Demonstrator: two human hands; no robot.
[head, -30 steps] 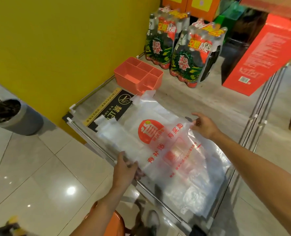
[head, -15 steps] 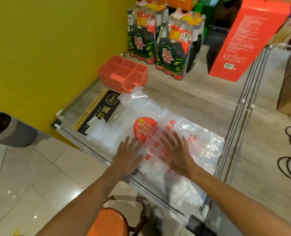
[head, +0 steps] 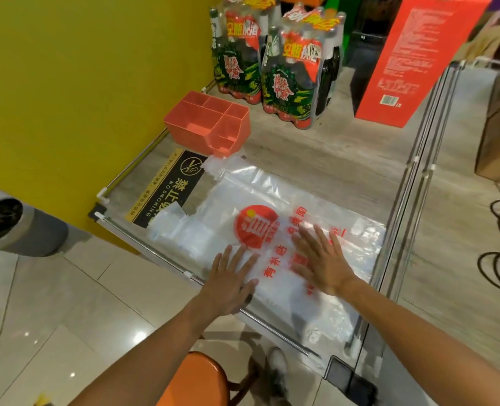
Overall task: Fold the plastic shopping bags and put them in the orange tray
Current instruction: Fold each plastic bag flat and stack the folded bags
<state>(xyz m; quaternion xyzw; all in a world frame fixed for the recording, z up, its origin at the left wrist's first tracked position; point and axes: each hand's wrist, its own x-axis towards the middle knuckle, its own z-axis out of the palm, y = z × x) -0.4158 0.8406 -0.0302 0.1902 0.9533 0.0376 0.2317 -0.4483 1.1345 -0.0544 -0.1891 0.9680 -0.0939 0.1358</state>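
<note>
A clear plastic shopping bag (head: 242, 200) with a red round logo and red print lies flat on the glass-topped table (head: 324, 153), its handles pointing left. My left hand (head: 231, 279) presses flat on its near edge, fingers spread. Just right of the logo, my right hand (head: 322, 259) presses flat on the printed part. The orange tray (head: 204, 124), divided into compartments, stands beyond the bag near the yellow wall and holds nothing.
Two shrink-wrapped packs of dark bottles (head: 295, 83) and a tall red carton (head: 418, 60) stand at the table's far end. A black no-smoking sign (head: 169, 191) lies under the glass by the bag. An orange stool (head: 196, 379) is below me.
A second ago both hands held the bag by its edges above the table. It was then laid flat, and both palms now press on it, the right hand slightly further right.
</note>
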